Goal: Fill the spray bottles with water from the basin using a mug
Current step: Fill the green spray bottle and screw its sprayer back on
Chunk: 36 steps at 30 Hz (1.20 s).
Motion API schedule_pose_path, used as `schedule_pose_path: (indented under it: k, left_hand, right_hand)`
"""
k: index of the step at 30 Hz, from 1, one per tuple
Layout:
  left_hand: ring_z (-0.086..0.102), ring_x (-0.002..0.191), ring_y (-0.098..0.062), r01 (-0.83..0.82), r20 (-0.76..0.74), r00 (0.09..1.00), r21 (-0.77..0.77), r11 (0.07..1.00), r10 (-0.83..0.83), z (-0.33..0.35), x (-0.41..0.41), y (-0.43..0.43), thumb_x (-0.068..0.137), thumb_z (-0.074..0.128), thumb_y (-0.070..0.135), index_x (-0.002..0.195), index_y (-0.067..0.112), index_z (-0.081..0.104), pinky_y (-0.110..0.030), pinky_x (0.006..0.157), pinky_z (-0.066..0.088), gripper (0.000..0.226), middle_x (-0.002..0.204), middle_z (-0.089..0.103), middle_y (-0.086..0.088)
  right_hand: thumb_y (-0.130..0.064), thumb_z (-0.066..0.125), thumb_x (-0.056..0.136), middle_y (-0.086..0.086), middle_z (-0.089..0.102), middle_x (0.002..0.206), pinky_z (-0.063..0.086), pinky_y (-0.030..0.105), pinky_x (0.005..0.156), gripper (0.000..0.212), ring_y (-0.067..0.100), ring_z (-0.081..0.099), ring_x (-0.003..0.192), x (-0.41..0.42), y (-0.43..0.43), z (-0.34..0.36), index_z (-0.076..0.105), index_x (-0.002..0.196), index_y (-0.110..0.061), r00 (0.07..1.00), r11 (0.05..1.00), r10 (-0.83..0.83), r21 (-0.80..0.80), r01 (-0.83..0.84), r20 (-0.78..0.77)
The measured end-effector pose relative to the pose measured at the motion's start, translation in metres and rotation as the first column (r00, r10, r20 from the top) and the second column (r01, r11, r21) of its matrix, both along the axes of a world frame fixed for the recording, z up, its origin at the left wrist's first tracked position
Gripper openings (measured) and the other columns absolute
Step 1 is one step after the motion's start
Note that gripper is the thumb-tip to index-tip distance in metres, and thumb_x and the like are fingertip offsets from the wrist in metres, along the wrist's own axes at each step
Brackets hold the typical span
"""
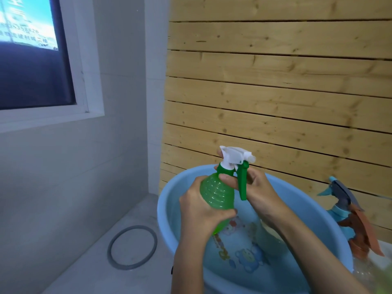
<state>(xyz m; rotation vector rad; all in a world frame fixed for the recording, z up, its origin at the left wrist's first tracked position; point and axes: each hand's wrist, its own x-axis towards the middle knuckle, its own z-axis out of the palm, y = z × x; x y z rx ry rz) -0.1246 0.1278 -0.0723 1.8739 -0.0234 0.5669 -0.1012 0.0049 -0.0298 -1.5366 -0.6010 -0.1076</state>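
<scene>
Nearest the camera, the left hand [201, 211] is wrapped round the ribbed body of the green spray bottle [218, 194], while its collar is pinched by the right hand [258, 192], thumb in front, fingers behind the white head. The bottle is held above the blue basin [167, 209], where water is seen. Whether the head is being unscrewed or refitted cannot be told. No mug is made out. Right of the hands, blurred spray bottles [347, 211] are judged yet to be filled.

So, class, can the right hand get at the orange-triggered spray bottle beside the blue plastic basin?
Probably, once freed: the right hand grips the green plastic spray bottle, but nothing blocks the way to the orange-triggered spray bottle.
</scene>
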Motion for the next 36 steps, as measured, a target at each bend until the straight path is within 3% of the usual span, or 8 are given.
schedule_pose_path:
  k: [8,13,16,21,25,27,33,36]
  left_hand:
    - [0.055,0.069,0.015,-0.003,0.001,1.0,0.034,0.999,0.003,0.0,-0.001,-0.001,0.043,0.088,0.023,0.084,0.037,0.051,-0.001,0.056,0.039,0.057,0.07,0.061,0.018]
    - [0.059,0.069,0.011,-0.034,-0.035,0.999,-0.048,0.998,0.033,0.0,0.003,0.0,0.041,0.087,0.027,0.089,0.032,0.06,-0.002,0.057,0.04,0.056,0.073,0.065,0.017]
    - [0.058,0.07,0.013,-0.034,-0.033,0.999,-0.085,0.996,0.032,0.0,0.002,0.001,0.042,0.088,0.025,0.092,0.032,0.06,-0.002,0.058,0.041,0.058,0.076,0.066,0.018]
    - [0.057,0.072,0.014,-0.007,-0.014,1.0,-0.06,0.998,0.007,0.002,-0.001,0.0,0.042,0.088,0.023,0.089,0.032,0.059,-0.001,0.056,0.04,0.056,0.072,0.065,0.017]
    - [0.059,0.069,0.014,0.026,0.006,1.0,-0.045,0.999,-0.025,0.004,-0.003,-0.004,0.042,0.089,0.017,0.081,0.038,0.054,0.0,0.057,0.04,0.056,0.068,0.064,0.019]
    - [0.057,0.069,0.016,0.023,0.0,1.0,-0.052,0.998,-0.023,0.004,-0.003,-0.003,0.043,0.089,0.017,0.082,0.038,0.054,0.0,0.057,0.039,0.057,0.069,0.063,0.02]
    - [0.058,0.07,0.013,0.004,-0.032,0.999,-0.067,0.998,-0.006,0.003,-0.001,-0.002,0.043,0.087,0.022,0.085,0.034,0.058,-0.002,0.056,0.041,0.053,0.07,0.064,0.018]
    - [0.056,0.071,0.015,-0.009,-0.028,1.0,-0.063,0.998,0.007,0.003,-0.001,-0.001,0.043,0.087,0.022,0.084,0.035,0.056,-0.001,0.054,0.039,0.052,0.069,0.063,0.019]
  right_hand:
    - [-0.014,0.085,0.061,-0.002,0.067,0.084,0.05,0.018,0.069,0.03,0.008,0.059,0.084,0.006,0.015,-0.009,0.068,0.086,-0.014,0.973,0.972,-0.224,0.085,0.219,0.055]
    - [-0.025,0.058,0.084,-0.011,0.066,0.12,0.048,0.016,0.089,0.037,0.001,0.058,0.115,0.003,0.013,-0.008,0.065,0.12,-0.019,0.999,0.997,-0.035,0.063,0.033,0.026]
    - [-0.022,0.058,0.087,-0.01,0.064,0.126,0.044,0.021,0.1,0.035,0.004,0.052,0.124,0.0,0.01,-0.005,0.064,0.121,-0.02,0.999,0.995,0.045,0.092,-0.044,-0.018]
    - [-0.013,0.089,0.057,0.004,0.072,0.099,0.053,0.022,0.075,0.041,0.015,0.065,0.095,0.004,0.012,-0.006,0.07,0.094,-0.01,0.991,0.96,-0.06,0.264,0.091,-0.123]
    - [-0.014,0.09,0.054,0.009,0.066,0.093,0.054,0.024,0.066,0.048,0.014,0.065,0.08,0.005,0.013,-0.009,0.067,0.095,-0.007,0.975,0.925,0.032,0.376,0.055,-0.221]
    - [-0.008,0.082,0.065,0.003,0.067,0.092,0.053,0.022,0.067,0.035,0.012,0.063,0.08,0.003,0.012,-0.007,0.072,0.098,-0.013,0.973,0.936,0.045,0.349,0.037,-0.225]
    - [-0.012,0.071,0.08,0.0,0.069,0.115,0.051,0.017,0.076,0.04,0.007,0.064,0.096,-0.003,0.011,-0.001,0.066,0.119,-0.019,0.999,0.996,-0.006,0.086,0.009,-0.04]
    - [-0.009,0.064,0.085,0.003,0.069,0.116,0.052,0.017,0.079,0.03,0.009,0.065,0.102,-0.004,0.009,0.002,0.07,0.109,-0.026,0.998,0.997,0.069,0.041,-0.068,-0.011]
